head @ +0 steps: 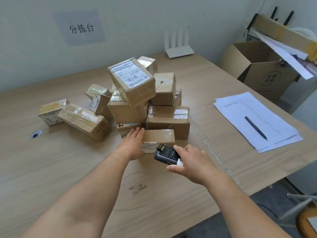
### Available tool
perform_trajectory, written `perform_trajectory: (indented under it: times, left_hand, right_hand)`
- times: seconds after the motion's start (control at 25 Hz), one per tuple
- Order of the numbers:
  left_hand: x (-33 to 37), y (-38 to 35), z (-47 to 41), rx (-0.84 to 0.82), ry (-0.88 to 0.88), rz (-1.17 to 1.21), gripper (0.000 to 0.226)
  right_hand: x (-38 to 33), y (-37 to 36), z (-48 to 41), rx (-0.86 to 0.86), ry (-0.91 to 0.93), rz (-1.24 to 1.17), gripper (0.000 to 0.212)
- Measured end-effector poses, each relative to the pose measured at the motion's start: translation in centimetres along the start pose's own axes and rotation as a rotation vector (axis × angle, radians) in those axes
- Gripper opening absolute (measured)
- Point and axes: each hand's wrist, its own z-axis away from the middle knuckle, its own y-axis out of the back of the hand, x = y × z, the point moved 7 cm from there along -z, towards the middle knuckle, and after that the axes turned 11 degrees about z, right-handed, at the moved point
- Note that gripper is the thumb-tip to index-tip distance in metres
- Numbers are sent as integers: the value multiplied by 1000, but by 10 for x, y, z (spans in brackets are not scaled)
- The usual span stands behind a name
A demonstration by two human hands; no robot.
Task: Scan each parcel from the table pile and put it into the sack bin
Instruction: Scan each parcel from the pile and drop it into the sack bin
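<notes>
A pile of taped brown cardboard parcels point(132, 86) sits in the middle of the wooden table point(51, 169). At the pile's near edge lies a small flat parcel point(159, 137) with a white label on its front side. My left hand point(133, 143) rests against that parcel's left end, fingers stretched along it. My right hand point(190, 162) holds a black handheld scanner point(165, 154), its head close to the label. The sack bin is not in view.
A stack of printed sheets point(267, 110) with a pen point(255, 127) lies on the table's right side. An open cardboard box point(257, 69) stands beyond the right edge. A white router point(179, 48) is at the back. A cable hole point(36, 134) sits at the left.
</notes>
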Motion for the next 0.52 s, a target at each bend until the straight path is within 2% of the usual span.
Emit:
perform_trajectory:
  times: [0.12, 0.24, 0.36, 0.52]
  left_hand:
    - [6, 7, 10, 104, 1, -145, 85]
    - [-1, 7, 32, 112, 32, -223, 72]
    - [-22, -24, 53, 42, 90, -268, 81]
    - [-14, -46, 54, -15, 41, -256, 99]
  right_hand:
    - [5, -2, -5, -21, 60, -7, 75]
    - [-7, 0, -9, -16, 140, -15, 73]
    - [-28, 4, -9, 7, 213, 2, 73]
    - [-35, 4, -7, 19, 213, 12, 74]
